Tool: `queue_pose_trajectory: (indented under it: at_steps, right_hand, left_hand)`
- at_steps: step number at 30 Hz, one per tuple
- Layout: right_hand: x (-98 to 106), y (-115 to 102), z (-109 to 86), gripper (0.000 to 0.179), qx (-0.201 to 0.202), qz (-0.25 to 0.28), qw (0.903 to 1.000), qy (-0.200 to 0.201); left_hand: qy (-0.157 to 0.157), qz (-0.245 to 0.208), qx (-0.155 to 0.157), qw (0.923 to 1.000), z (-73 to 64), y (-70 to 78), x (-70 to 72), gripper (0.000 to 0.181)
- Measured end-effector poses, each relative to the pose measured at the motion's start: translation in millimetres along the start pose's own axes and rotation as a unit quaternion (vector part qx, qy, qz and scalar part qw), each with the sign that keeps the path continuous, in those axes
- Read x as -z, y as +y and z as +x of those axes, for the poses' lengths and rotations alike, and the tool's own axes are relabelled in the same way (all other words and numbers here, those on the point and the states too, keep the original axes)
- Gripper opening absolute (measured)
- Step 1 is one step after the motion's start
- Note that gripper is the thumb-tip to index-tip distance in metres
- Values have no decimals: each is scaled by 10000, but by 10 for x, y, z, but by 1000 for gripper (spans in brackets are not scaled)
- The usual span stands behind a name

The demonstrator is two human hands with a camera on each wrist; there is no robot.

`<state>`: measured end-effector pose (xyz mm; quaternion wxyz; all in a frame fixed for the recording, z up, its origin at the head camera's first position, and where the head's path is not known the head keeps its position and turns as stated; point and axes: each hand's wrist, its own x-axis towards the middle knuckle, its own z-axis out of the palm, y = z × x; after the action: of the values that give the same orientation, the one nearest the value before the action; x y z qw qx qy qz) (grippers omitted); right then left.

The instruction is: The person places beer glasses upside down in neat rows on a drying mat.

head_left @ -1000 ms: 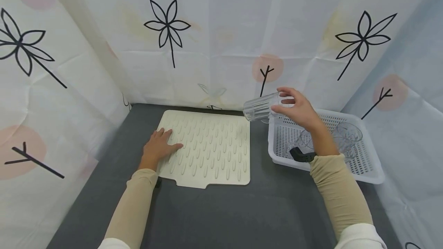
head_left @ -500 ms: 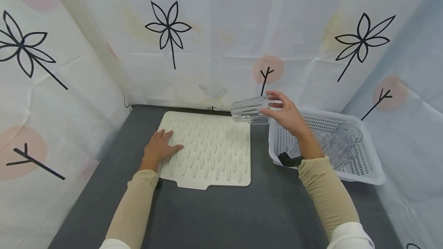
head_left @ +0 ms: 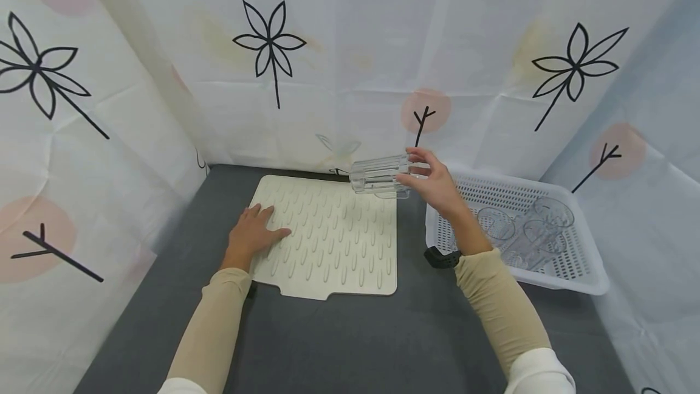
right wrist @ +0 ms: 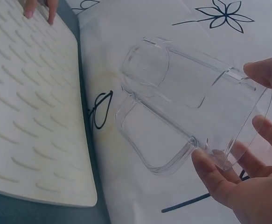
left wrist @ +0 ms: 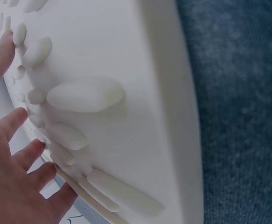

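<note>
In the head view my right hand (head_left: 434, 184) holds a clear mug (head_left: 377, 176) by one end, tipped on its side above the back right corner of a cream ridged drying mat (head_left: 328, 236). From the right wrist, the mug's handle (right wrist: 156, 163) shows on its lower side, with the thumb and fingers around the end of the clear body. My left hand (head_left: 251, 236) rests on the mat's left edge with fingers spread. Close up in the left wrist view, its fingertips lie at the raised ridges (left wrist: 87, 94) and it holds nothing.
To the right of the mat stands a white perforated basket (head_left: 593, 260) with several clear drinking vessels (head_left: 541, 233) inside; the right forearm passes over its left part. Everything sits on a dark grey table (head_left: 383, 345). A patterned cloth (head_left: 350, 47) hangs behind and along both sides.
My right hand has carried the mug left, from beside the basket to over the mat's back right corner. The left hand stays put on the mat.
</note>
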<state>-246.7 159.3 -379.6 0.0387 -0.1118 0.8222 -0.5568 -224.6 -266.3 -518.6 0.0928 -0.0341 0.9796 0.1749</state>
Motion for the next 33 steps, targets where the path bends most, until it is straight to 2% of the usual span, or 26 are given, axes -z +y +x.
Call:
queue_pose_trajectory:
  at_steps: [16,25,33]
  right_hand:
    - [-381,58,67,64,168,732,9972,16]
    - [-606,56,120,63,140,680,9976,-36]
    - [-732,81,198,61,45,725,9972,-171]
  left_hand:
    - [-76,-61,11,10000,-11,68,12,95]
    - [-108,-65,93,9999,-44,74,61,94]
    - [-222,-86,118,9996,-13,66,38,96]
